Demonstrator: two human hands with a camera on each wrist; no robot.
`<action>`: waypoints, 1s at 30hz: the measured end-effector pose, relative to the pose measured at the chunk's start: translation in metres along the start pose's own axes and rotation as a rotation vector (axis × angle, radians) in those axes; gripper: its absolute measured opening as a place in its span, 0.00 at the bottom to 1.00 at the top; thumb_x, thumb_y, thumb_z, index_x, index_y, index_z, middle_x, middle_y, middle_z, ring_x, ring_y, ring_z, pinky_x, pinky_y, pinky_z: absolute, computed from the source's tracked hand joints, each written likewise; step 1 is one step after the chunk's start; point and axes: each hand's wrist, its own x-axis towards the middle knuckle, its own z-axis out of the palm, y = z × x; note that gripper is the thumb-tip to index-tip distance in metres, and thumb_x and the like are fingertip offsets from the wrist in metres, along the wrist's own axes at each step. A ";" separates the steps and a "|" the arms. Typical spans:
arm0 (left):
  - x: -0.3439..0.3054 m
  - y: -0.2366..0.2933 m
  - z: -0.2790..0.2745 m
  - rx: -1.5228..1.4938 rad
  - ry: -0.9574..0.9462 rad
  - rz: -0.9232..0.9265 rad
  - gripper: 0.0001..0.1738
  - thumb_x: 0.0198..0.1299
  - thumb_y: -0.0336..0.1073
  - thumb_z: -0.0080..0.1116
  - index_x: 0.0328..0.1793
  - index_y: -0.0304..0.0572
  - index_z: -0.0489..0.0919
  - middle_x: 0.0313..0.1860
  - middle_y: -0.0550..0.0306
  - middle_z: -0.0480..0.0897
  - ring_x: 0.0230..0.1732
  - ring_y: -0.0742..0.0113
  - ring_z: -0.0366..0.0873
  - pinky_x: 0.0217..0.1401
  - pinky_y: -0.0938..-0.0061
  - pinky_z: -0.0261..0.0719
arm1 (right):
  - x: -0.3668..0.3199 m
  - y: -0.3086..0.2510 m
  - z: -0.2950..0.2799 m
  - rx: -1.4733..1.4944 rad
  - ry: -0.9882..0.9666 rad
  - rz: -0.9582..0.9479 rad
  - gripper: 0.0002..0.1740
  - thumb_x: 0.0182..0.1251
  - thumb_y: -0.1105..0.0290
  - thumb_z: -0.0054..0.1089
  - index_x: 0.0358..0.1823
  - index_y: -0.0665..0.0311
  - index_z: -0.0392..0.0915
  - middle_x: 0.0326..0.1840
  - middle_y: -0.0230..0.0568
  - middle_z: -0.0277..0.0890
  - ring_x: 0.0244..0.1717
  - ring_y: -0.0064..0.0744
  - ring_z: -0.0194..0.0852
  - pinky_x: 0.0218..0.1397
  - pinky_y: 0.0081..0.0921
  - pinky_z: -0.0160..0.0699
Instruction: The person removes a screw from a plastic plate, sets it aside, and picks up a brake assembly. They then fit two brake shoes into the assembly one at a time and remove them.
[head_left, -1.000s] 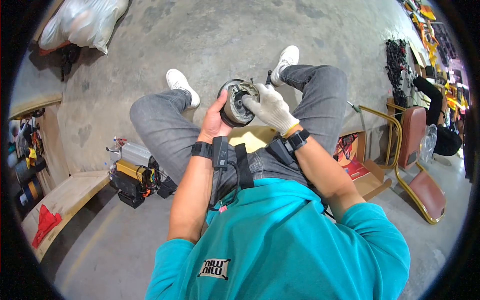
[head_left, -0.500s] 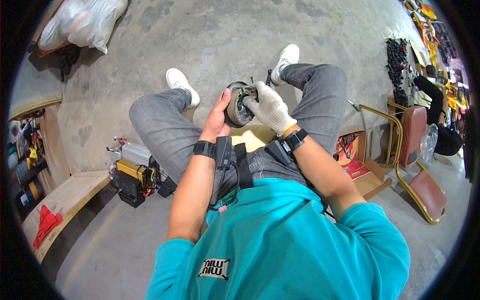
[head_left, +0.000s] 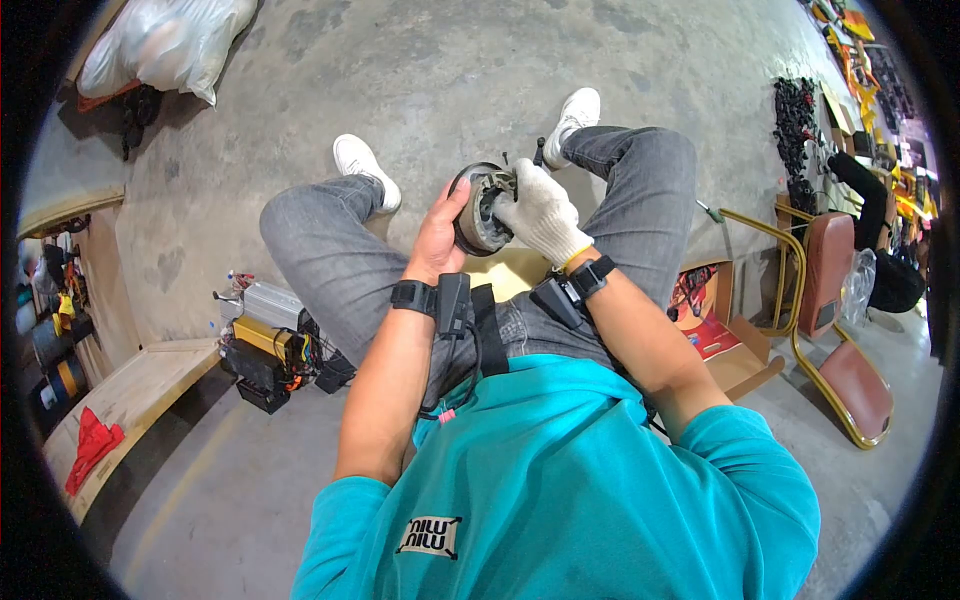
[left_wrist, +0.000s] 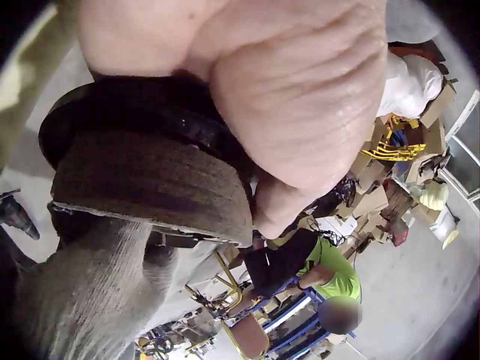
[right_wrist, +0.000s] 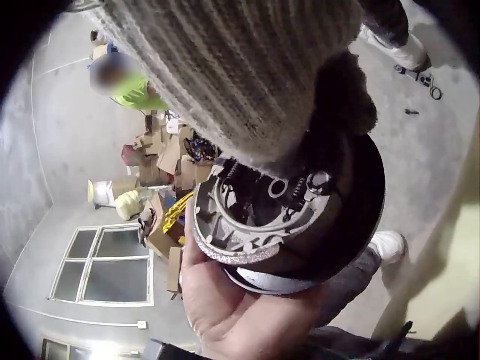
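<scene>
A round drum brake assembly (head_left: 476,232) with a black rim is held between the knees, above the lap. In the right wrist view its curved brake shoe (right_wrist: 238,249), coil springs and a small ring show inside the dark backing plate. My bare left hand (head_left: 438,236) grips the assembly by its outer side, thumb along the rim. My right hand (head_left: 545,217), in a white knit glove, holds the opposite side, thumb at the inner parts. The glove hides its fingertips in the right wrist view. The shoe's worn outer face (left_wrist: 150,180) fills the left wrist view's middle.
Beyond the hands, a dark tool (head_left: 539,153) lies on the floor near the right shoe. An open cardboard box (head_left: 745,365) and a chair (head_left: 830,265) stand at right. Electrical units (head_left: 265,340) and a wooden bench (head_left: 150,390) are at left.
My left hand has shifted slightly right and turned the brake assembly, so its open face tilts more toward the right glove. My right hand keeps its hold at nearly the same place.
</scene>
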 end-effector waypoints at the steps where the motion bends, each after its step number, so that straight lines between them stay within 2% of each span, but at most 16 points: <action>1: 0.000 0.000 -0.001 0.012 -0.017 -0.007 0.28 0.72 0.48 0.57 0.69 0.38 0.70 0.59 0.53 0.80 0.58 0.64 0.79 0.64 0.67 0.77 | 0.000 -0.001 -0.001 -0.001 0.000 0.000 0.23 0.55 0.64 0.66 0.50 0.67 0.74 0.38 0.56 0.80 0.43 0.57 0.82 0.47 0.45 0.79; 2: 0.001 -0.001 -0.002 0.012 -0.017 -0.007 0.28 0.72 0.48 0.57 0.69 0.38 0.70 0.59 0.53 0.80 0.58 0.64 0.79 0.64 0.67 0.77 | 0.000 -0.003 -0.002 -0.005 -0.005 0.016 0.22 0.55 0.64 0.66 0.49 0.67 0.74 0.37 0.56 0.80 0.43 0.57 0.82 0.46 0.45 0.79; 4: 0.000 -0.003 0.001 0.062 -0.026 0.053 0.33 0.66 0.43 0.66 0.73 0.38 0.67 0.61 0.54 0.78 0.61 0.64 0.76 0.67 0.67 0.74 | 0.000 -0.003 -0.002 -0.010 -0.011 0.031 0.21 0.55 0.65 0.66 0.48 0.67 0.74 0.37 0.56 0.80 0.42 0.57 0.81 0.46 0.46 0.79; 5: -0.001 -0.005 0.002 0.062 -0.026 0.053 0.33 0.66 0.43 0.66 0.73 0.38 0.67 0.61 0.54 0.78 0.61 0.64 0.76 0.67 0.67 0.74 | 0.000 0.000 -0.001 -0.002 -0.009 0.039 0.20 0.55 0.65 0.66 0.46 0.67 0.74 0.36 0.56 0.80 0.42 0.58 0.82 0.44 0.46 0.79; 7: -0.004 -0.004 0.007 0.080 0.031 0.070 0.41 0.60 0.37 0.72 0.75 0.38 0.63 0.63 0.54 0.76 0.64 0.64 0.73 0.69 0.67 0.72 | 0.001 0.004 0.000 0.005 -0.007 0.047 0.19 0.55 0.65 0.66 0.44 0.68 0.74 0.36 0.57 0.79 0.41 0.58 0.82 0.43 0.47 0.79; 10: -0.003 -0.004 0.005 0.119 0.020 0.060 0.45 0.56 0.33 0.75 0.76 0.39 0.62 0.64 0.55 0.76 0.65 0.64 0.72 0.70 0.67 0.70 | 0.003 0.007 0.002 -0.030 0.010 0.036 0.17 0.55 0.65 0.66 0.40 0.68 0.74 0.33 0.57 0.79 0.39 0.59 0.81 0.41 0.47 0.79; 16: 0.000 -0.006 0.002 0.185 0.009 0.060 0.48 0.54 0.28 0.75 0.78 0.40 0.59 0.64 0.54 0.75 0.65 0.63 0.72 0.71 0.67 0.69 | 0.004 0.006 0.001 -0.051 -0.017 0.034 0.17 0.55 0.64 0.67 0.38 0.68 0.73 0.32 0.58 0.79 0.38 0.59 0.81 0.39 0.48 0.78; 18: -0.001 -0.007 0.005 0.211 0.013 0.065 0.49 0.53 0.28 0.75 0.78 0.41 0.58 0.64 0.53 0.75 0.65 0.63 0.72 0.70 0.67 0.70 | 0.006 0.009 0.002 -0.066 -0.092 0.059 0.19 0.54 0.63 0.65 0.42 0.68 0.75 0.35 0.60 0.80 0.39 0.59 0.83 0.43 0.48 0.82; 22: -0.008 -0.002 0.017 0.342 0.041 0.058 0.52 0.52 0.27 0.75 0.80 0.43 0.55 0.65 0.52 0.74 0.66 0.63 0.72 0.70 0.66 0.71 | 0.002 0.012 0.005 -0.067 -0.077 0.040 0.19 0.54 0.64 0.65 0.43 0.68 0.74 0.36 0.61 0.80 0.40 0.60 0.83 0.43 0.48 0.82; 24: -0.009 -0.003 0.017 0.361 0.040 0.063 0.52 0.52 0.27 0.75 0.80 0.43 0.55 0.65 0.52 0.74 0.66 0.63 0.72 0.70 0.66 0.71 | 0.002 0.012 0.006 -0.082 -0.058 0.025 0.20 0.55 0.66 0.65 0.47 0.67 0.72 0.34 0.57 0.80 0.40 0.57 0.83 0.41 0.47 0.80; 30: -0.003 -0.010 0.011 0.500 0.028 0.150 0.47 0.52 0.27 0.74 0.77 0.42 0.61 0.65 0.53 0.75 0.63 0.64 0.74 0.69 0.69 0.71 | 0.002 0.018 0.011 -0.100 -0.066 -0.031 0.19 0.56 0.67 0.64 0.48 0.65 0.73 0.34 0.55 0.80 0.39 0.56 0.82 0.42 0.45 0.80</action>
